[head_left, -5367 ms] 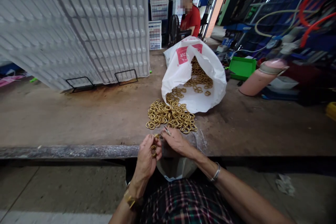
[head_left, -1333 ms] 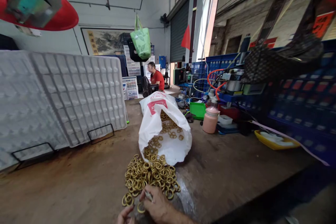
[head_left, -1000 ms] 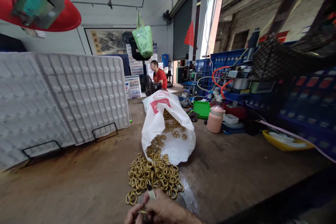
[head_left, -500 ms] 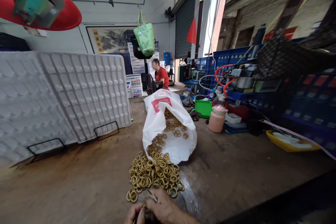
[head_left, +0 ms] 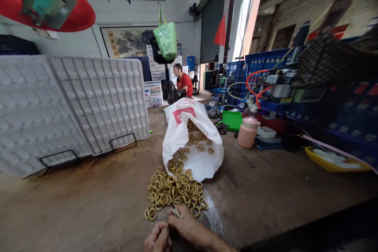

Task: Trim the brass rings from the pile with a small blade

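Left hand [head_left: 157, 238] and right hand [head_left: 185, 222] have come together, bottom centre; right grips slim tool [head_left: 176, 212], left pinched closed, on what I can't tell. Keep fingers off tool tip.

Dark lower right, blurred edges

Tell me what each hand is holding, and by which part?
The right hand holds a small tool, seemingly by its pale part; the left hand, I can't tell.

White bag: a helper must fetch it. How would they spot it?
On the brown table, find the upright white trays and pink jar. The white bag lies between them, gold-coloured rings spilling from its mouth; unlike its neighbours, it bears a red patch.
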A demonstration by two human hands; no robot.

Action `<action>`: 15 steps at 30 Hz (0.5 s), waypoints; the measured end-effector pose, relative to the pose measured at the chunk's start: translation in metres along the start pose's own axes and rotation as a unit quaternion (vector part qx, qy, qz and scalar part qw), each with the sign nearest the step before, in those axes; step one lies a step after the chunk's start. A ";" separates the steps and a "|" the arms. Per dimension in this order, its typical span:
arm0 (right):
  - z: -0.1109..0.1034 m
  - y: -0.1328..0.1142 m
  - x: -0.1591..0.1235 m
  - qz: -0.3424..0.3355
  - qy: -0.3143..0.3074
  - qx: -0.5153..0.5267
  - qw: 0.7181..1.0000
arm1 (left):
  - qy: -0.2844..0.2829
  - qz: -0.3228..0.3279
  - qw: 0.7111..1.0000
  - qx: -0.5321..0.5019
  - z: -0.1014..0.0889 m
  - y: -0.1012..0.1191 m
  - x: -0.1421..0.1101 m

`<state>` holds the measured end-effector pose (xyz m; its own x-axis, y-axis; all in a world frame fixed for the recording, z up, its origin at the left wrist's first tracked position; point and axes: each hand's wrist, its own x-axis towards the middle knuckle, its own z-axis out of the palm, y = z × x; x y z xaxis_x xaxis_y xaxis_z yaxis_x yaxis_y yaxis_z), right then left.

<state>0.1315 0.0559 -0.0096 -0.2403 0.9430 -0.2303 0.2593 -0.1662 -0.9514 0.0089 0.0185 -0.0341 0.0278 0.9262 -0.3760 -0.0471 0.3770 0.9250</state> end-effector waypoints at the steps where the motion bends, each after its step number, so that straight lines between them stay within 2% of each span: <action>1: -0.001 0.001 -0.001 -0.001 0.007 0.002 1.000 | -0.025 -0.017 1.000 -0.004 0.002 0.003 -0.005; 6: -0.004 0.002 -0.007 -0.035 -0.030 0.025 0.999 | -0.032 -0.003 0.998 -0.046 0.008 0.020 -0.025; 15: -0.008 -0.007 -0.013 -0.037 -0.040 0.006 0.999 | -0.038 -0.024 0.994 -0.100 0.007 0.027 -0.030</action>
<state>0.1402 0.0472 0.0019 -0.3318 0.9270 -0.1747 0.2266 -0.1015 -0.9687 0.0141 0.0009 0.0021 0.1094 0.9064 -0.4080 -0.2407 0.4224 0.8739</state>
